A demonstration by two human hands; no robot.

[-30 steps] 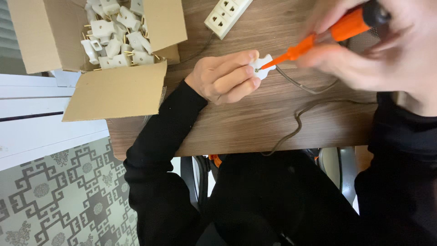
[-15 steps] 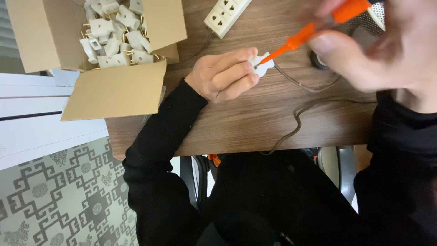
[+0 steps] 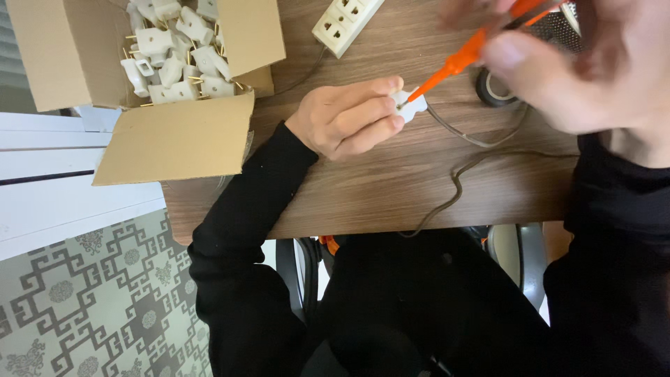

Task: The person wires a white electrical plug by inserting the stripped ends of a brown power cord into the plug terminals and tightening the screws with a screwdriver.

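Far left, an open cardboard box (image 3: pixel 174 136) is being seen at the corner of the wooden surface (image 3: pixel 363 188), its flaps folded out. A heap of small white plugs (image 3: pixel 178 52) with brass pins is being carried inside it. Just to the right, near the far edge, a white power strip (image 3: pixel 345 24) is lying flat, with a thin cord running from it toward the box.

Moving to the middle, the left hand (image 3: pixel 345 119) is being rested on the surface, its black sleeve trailing back toward the body. A single white plug (image 3: pixel 410 105) is being pinched between thumb and curled fingers (image 3: pixel 373 108), held just above the wood and well apart from the box.

An orange screwdriver (image 3: pixel 457 61) is being pressed tip-first into that plug, its shaft slanting up to the right. A grey wire (image 3: pixel 460 174) is being trailed from the plug, looping over the surface to its near edge. A roll of dark tape (image 3: pixel 497 87) is lying just beyond.

Far right, the right hand (image 3: pixel 579 66) is blurred and close to the camera; its fingers are being wrapped around the screwdriver's handle.
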